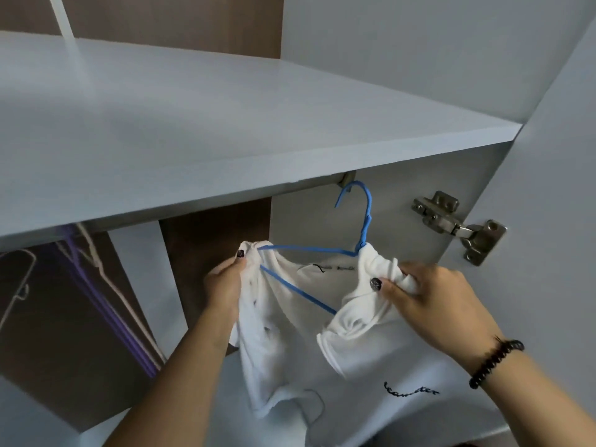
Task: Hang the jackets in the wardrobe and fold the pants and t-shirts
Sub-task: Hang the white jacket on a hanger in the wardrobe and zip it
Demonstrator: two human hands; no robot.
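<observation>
Head view. Progress: one garment is mid-hang. The white cotton top with small dark script lettering [329, 321] sits on the thin blue wire hanger [322, 250] at lower centre of the frame, inside the open pale grey wardrobe [371, 204]. The hanger's hook reaches up toward the underside of the pale grey wardrobe shelf [193, 124]; whether it is already seated on a rail cannot be told, as the shelf edge hides that point. Remaining work, as judged from this view: seating the hanger if it is not yet seated, then the other jackets, the pants and the t-shirts (none of these is in view).

Hands: the left hand [225, 282] pinches the fabric over the hanger's left shoulder end, thumb on top. The right hand [429, 295] has its fingers curled round a bunch of fabric just beside the hanger neck; a dark beaded bracelet [496, 359] sits on that wrist.

Garment condition: the top hangs unevenly. The right shoulder is gathered and creased, the neckline gapes so that the hanger's lower bar shows through, and the body falls in loose folds toward the bottom edge.

At lower left, purple and white hangers [106, 285] are in place. A metal door hinge [458, 224] is at centre right.
</observation>
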